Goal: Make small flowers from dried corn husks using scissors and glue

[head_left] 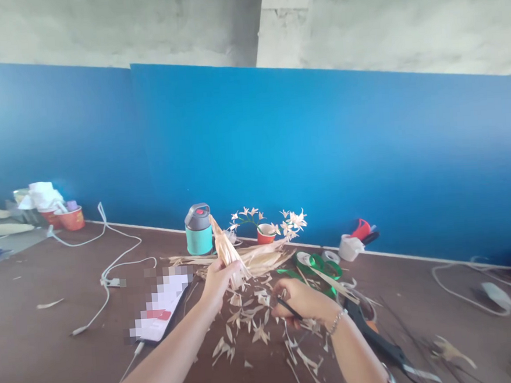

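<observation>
My left hand [220, 278] is closed around the lower part of a dried corn husk [225, 246], whose pointed end tilts up beside a teal flask. To its right, my right hand [300, 299] has its fingers curled around a slim black tool [290, 307]; its working end is hidden, so I cannot tell its exact kind. Below and between the hands lie star-shaped husk flowers [260, 332] and loose cut petals [223, 348]. Behind them a pile of dried husks [266, 258] spreads over the brown table.
A teal flask [199, 233] and a red cup [266, 234] with husk flowers stand by the blue partition [323, 152]. A phone [165, 308] lies left. Green ribbon [317, 264] and a black glue gun [377, 337] lie right. White cables [108, 277] cross the left side.
</observation>
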Demonstrator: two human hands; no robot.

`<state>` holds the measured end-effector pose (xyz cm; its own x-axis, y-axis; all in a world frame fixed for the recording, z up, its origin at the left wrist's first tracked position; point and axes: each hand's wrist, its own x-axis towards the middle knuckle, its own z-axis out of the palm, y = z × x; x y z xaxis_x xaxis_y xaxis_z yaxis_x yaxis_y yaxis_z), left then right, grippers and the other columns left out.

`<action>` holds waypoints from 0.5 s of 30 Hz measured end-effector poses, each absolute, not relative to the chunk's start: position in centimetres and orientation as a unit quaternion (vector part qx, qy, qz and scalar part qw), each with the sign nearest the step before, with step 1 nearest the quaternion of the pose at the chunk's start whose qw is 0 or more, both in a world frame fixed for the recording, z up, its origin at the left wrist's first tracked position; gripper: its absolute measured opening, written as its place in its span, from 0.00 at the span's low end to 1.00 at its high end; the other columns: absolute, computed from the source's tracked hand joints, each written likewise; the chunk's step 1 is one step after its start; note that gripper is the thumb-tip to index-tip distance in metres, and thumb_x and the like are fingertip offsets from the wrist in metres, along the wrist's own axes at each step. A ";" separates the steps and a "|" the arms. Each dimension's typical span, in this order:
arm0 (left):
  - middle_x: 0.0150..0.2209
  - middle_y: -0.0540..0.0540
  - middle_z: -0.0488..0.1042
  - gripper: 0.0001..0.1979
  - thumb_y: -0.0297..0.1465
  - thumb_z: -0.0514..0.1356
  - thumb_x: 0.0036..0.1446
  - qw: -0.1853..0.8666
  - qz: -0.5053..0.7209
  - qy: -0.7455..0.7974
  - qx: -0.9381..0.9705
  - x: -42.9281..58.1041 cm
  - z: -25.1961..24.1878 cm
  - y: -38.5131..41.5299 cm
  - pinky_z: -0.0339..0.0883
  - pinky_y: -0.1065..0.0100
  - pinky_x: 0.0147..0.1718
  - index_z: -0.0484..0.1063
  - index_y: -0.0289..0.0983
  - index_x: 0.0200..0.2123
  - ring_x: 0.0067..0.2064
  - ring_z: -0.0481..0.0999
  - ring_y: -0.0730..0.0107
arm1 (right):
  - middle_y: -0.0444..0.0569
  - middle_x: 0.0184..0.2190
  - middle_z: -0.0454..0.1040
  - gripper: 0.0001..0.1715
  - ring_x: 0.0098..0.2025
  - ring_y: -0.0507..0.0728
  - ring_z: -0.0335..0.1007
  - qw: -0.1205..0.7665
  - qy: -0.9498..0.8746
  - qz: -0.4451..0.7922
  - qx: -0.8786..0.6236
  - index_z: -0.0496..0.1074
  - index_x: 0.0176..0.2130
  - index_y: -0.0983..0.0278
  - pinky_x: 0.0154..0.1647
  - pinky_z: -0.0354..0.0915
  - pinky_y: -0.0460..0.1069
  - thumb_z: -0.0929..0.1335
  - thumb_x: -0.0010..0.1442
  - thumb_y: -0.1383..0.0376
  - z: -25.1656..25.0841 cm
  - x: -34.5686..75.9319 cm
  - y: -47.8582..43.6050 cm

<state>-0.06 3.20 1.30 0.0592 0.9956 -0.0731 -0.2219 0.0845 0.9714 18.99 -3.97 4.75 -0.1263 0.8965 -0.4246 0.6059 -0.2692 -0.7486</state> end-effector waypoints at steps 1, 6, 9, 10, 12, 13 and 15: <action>0.22 0.49 0.74 0.11 0.32 0.64 0.39 0.579 0.523 0.447 0.438 -0.1 1.4 3.2 0.64 0.70 0.27 0.73 0.33 0.29 0.26 0.73 0.66 | 0.38 0.13 0.69 0.18 0.14 0.48 0.62 0.157 -0.584 0.457 -0.652 0.65 0.37 0.66 0.15 0.55 0.41 0.71 0.45 0.65 4.8 19.1 -4.0; 0.23 0.51 0.73 0.10 0.30 0.60 0.40 0.549 0.515 0.450 0.480 -0.2 2.2 2.9 0.63 0.71 0.27 0.72 0.33 0.30 0.27 0.72 0.68 | 0.45 0.16 0.73 0.17 0.18 0.53 0.70 0.130 -0.583 0.373 -0.710 0.67 0.36 0.66 0.19 0.59 0.43 0.70 0.47 0.60 5.7 20.2 -4.0; 0.22 0.52 0.71 0.11 0.27 0.57 0.40 0.530 0.500 0.456 0.511 -0.2 2.8 2.8 0.62 0.73 0.25 0.71 0.34 0.32 0.26 0.70 0.70 | 0.47 0.15 0.74 0.12 0.20 0.55 0.72 0.095 -0.600 0.270 -0.747 0.71 0.29 0.65 0.22 0.60 0.44 0.69 0.48 0.58 6.4 20.9 -4.3; 0.22 0.53 0.71 0.12 0.26 0.56 0.40 0.524 0.492 0.459 0.523 -0.3 3.0 2.8 0.62 0.73 0.25 0.71 0.34 0.33 0.26 0.70 0.71 | 0.48 0.16 0.74 0.12 0.21 0.56 0.72 0.092 -0.600 0.237 -0.758 0.72 0.29 0.65 0.23 0.60 0.45 0.69 0.48 0.58 6.6 21.2 -4.5; 0.23 0.52 0.71 0.15 0.24 0.54 0.40 0.511 0.469 0.465 0.550 -0.4 3.3 3.1 0.63 0.73 0.25 0.71 0.34 0.35 0.26 0.70 0.71 | 0.51 0.19 0.76 0.13 0.26 0.59 0.73 0.099 -0.592 0.185 -0.778 0.74 0.30 0.64 0.25 0.59 0.46 0.71 0.46 0.58 6.6 21.5 -5.0; 0.24 0.51 0.72 0.16 0.24 0.54 0.40 0.504 0.455 0.469 0.565 -0.5 3.4 3.3 0.63 0.72 0.25 0.71 0.34 0.37 0.26 0.70 0.70 | 0.53 0.22 0.77 0.13 0.30 0.61 0.74 0.106 -0.588 0.164 -0.785 0.74 0.29 0.64 0.26 0.59 0.47 0.71 0.45 0.58 6.5 21.6 -5.2; 0.25 0.50 0.73 0.17 0.23 0.54 0.40 0.484 0.423 0.483 0.594 -0.9 3.5 3.8 0.63 0.72 0.24 0.71 0.34 0.37 0.26 0.71 0.69 | 0.55 0.28 0.77 0.12 0.36 0.63 0.73 0.118 -0.583 0.127 -0.794 0.75 0.27 0.64 0.29 0.58 0.48 0.71 0.45 0.57 6.1 21.8 -5.8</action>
<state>-0.90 3.79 3.51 0.1755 0.9838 0.0359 0.1640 -0.0652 0.9843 21.77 -5.78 6.06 0.2875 0.9557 -0.0639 0.8960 -0.2919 -0.3347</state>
